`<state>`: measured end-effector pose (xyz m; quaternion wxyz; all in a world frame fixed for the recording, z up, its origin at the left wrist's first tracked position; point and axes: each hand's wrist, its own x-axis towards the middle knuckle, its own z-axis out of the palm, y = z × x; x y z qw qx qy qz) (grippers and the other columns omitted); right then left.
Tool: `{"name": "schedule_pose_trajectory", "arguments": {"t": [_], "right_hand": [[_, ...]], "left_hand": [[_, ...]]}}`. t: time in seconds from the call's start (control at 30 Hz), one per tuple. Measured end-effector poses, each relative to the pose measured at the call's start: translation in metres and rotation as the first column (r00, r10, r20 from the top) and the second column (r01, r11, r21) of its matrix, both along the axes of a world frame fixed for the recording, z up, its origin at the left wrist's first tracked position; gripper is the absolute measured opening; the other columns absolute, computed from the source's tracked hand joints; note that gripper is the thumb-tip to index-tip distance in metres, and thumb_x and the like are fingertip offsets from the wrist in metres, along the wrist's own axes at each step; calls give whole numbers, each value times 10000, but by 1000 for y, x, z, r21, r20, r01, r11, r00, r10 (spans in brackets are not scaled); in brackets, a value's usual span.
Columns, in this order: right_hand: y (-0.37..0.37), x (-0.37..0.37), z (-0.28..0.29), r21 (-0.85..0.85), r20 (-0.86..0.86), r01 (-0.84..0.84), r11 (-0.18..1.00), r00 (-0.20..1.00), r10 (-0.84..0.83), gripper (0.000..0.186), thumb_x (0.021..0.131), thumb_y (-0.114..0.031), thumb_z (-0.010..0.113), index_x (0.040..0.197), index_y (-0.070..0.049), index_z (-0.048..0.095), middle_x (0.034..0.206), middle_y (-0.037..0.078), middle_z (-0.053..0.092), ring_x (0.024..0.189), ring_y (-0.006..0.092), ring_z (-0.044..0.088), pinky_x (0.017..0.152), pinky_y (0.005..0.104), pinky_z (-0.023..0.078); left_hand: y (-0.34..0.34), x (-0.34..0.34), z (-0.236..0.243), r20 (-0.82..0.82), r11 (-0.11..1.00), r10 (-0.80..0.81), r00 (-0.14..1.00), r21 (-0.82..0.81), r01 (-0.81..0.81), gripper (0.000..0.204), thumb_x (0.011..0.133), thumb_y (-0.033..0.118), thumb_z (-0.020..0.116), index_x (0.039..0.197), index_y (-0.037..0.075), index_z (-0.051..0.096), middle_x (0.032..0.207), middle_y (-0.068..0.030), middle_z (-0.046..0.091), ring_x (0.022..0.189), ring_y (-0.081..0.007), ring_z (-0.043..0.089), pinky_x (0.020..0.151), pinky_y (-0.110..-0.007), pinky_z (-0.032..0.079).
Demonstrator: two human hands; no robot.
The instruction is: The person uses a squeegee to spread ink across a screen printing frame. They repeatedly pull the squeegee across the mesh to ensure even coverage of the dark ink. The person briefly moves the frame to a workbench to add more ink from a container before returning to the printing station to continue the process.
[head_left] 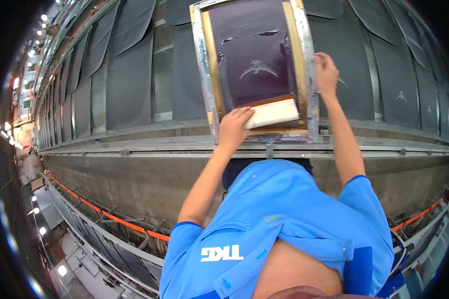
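A screen printing frame [304, 40] with pale metal sides and a dark purple mesh [249, 84] lies over the dark panels ahead of me. A white arched line design shows in the mesh. Across the frame's near end lies a squeegee [273, 113] with a light wooden handle, slightly tilted. My left hand [234, 127] closes over the squeegee's left end, at the frame's near left side. My right hand [327, 74] is at the frame's right edge with its fingers curled against it; the exact grip is partly hidden.
Dark fabric-like panels [129, 82] lie in a long row left and right on a metal-railed table. Some panels to the right carry a white printed design [401, 96]. A metal rail [159, 148] runs along the table's near edge. Behind me is an orange strip [110, 215].
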<state>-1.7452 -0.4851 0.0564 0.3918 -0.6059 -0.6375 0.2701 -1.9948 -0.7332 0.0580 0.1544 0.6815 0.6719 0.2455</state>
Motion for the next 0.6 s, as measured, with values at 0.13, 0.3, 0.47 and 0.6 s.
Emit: {"name": "schedule_pose_trajectory", "arguments": {"t": [0.13,0.3,0.47,0.6], "right_hand": [[-27,-67,-34,-67,-16,32,997,999,-33,245,998,-265,619,1103,-64,712,837,186,709,671,282,661,685,393,498],[-38,-98,-55,43,-71,45,998,997,-42,238,993,-285,654,1082,-74,716,621,71,548,556,124,504,564,334,435],[-40,-107,-60,52,-48,55,997,997,-53,240,1001,-290,636,1090,-81,716,613,91,542,543,139,490,561,348,423],[-38,-107,-62,-101,-8,70,993,997,-71,240,995,-278,614,1104,-87,712,799,193,672,732,335,636,703,430,490]], "left_hand": [[-16,-74,-9,-94,997,-46,994,-70,39,535,697,-10,715,1217,116,693,1280,-55,675,1218,-273,608,990,-431,497],[-27,-110,-5,-109,986,-74,991,-155,56,580,710,-16,714,1267,139,675,1328,-42,662,1251,-283,593,1031,-445,478],[-48,-119,-12,-142,989,-63,988,-141,43,667,716,-25,715,1348,177,641,1413,-30,624,1306,-291,567,1094,-477,434],[-80,-116,-11,-148,986,-122,981,-129,103,693,706,-35,713,1355,198,639,1419,-20,621,1309,-282,570,1105,-477,424]]}}
